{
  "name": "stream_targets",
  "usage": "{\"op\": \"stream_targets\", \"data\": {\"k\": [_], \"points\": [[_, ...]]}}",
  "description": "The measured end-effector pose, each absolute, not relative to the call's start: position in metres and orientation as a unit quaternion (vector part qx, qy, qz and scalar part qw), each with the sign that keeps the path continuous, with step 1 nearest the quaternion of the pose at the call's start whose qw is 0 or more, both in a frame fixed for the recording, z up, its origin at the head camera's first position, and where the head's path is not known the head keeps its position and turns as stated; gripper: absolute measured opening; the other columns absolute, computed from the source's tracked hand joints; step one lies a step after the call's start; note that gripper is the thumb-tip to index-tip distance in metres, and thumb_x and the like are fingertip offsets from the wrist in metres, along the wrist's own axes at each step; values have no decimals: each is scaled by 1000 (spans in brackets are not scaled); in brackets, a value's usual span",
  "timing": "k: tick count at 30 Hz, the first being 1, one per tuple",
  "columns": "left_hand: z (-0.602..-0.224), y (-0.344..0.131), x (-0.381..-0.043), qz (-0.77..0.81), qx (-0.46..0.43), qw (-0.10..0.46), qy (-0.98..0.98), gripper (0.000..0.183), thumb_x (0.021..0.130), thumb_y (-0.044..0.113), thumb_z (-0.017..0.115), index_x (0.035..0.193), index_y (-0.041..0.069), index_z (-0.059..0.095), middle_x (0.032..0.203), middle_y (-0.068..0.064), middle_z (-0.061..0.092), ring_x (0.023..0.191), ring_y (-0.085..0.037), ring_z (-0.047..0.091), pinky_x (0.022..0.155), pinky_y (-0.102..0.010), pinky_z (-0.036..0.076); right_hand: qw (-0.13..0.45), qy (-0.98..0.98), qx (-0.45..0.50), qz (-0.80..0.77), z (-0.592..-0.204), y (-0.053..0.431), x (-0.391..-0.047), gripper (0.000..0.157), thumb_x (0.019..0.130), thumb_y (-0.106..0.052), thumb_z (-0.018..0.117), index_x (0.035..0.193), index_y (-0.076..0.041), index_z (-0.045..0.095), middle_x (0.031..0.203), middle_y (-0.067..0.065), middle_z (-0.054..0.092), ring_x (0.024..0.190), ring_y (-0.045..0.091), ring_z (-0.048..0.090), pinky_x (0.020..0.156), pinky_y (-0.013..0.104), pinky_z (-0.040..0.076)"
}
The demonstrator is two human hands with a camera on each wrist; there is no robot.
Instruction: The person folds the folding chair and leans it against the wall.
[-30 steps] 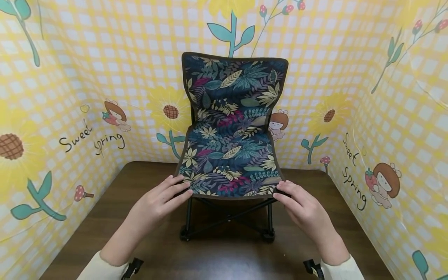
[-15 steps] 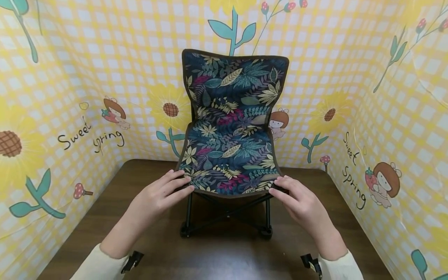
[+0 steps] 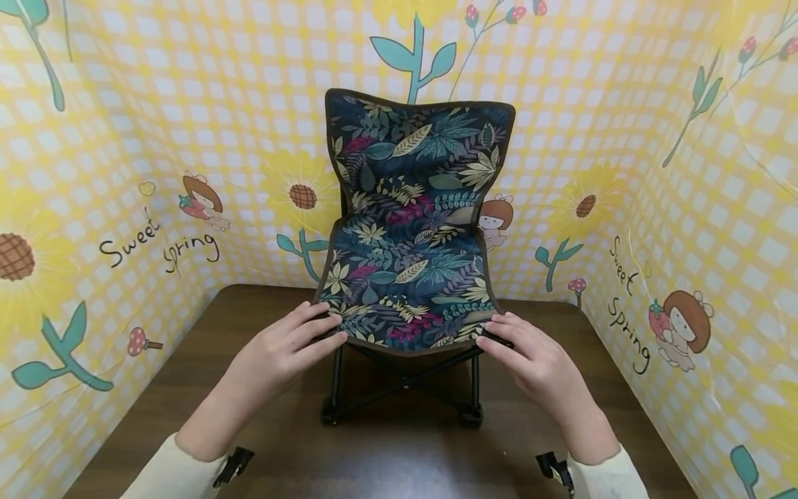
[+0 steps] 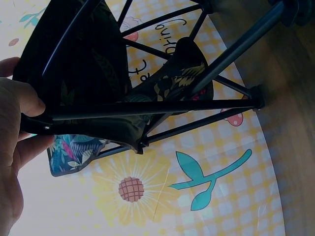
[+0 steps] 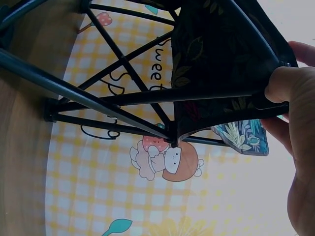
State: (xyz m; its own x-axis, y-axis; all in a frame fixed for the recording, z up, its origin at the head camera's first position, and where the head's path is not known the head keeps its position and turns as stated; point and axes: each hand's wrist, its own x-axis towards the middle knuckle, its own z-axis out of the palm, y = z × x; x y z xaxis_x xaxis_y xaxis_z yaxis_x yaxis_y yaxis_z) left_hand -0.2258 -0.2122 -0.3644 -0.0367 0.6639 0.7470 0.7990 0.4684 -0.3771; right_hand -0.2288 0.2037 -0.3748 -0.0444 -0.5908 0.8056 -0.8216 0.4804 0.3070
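hands grip chair corners well between table sides.

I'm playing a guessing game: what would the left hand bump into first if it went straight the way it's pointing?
The folding chair's leaf-print seat. The left hand already grips its near corner and points inward across it. Beyond that, probably just more seat, though depth is hard to judge.

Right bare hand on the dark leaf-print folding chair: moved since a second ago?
Yes: the right bare hand has shifted slightly left, inward, judged against the red mushroom print on the yellow-checked cloth in the head view.
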Motion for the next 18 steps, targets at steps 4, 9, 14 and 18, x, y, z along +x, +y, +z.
{"op": "stream_targets", "data": {"k": [4, 9, 14, 18], "points": [[-363, -212, -226, -72, -513, 469, -716, 38, 110, 1, 38, 117, 7, 76, 118, -13, 72, 109, -37, 69, 88, -55, 59, 484, -711, 496, 117, -373, 202, -228, 31, 109, -7, 47, 118, -7, 77, 112, 18, 73, 103, 38, 72, 98, 47, 57], [-362, -210, -228, -70, -512, 463, -720, 39, 111, 2, 37, 119, 8, 76, 120, -13, 72, 111, -38, 68, 88, -57, 58, 483, -714, 494, 115, -371, 203, -228, 33, 110, -7, 45, 119, -8, 76, 113, 18, 72, 105, 38, 71, 99, 46, 56], [-359, -209, -227, -71, -510, 465, -720, 39, 110, 2, 38, 118, 8, 76, 120, -13, 72, 112, -37, 68, 89, -56, 58, 482, -713, 496, 116, -368, 202, -229, 32, 110, -8, 46, 119, -8, 76, 113, 18, 72, 105, 38, 71, 99, 46, 56], [-357, -209, -227, -76, -512, 474, -712, 38, 110, 0, 39, 117, 7, 76, 120, -14, 72, 110, -38, 69, 88, -55, 59, 486, -707, 502, 113, -366, 200, -230, 30, 109, -8, 48, 118, -7, 77, 112, 18, 72, 103, 38, 71, 98, 47, 57]]}}
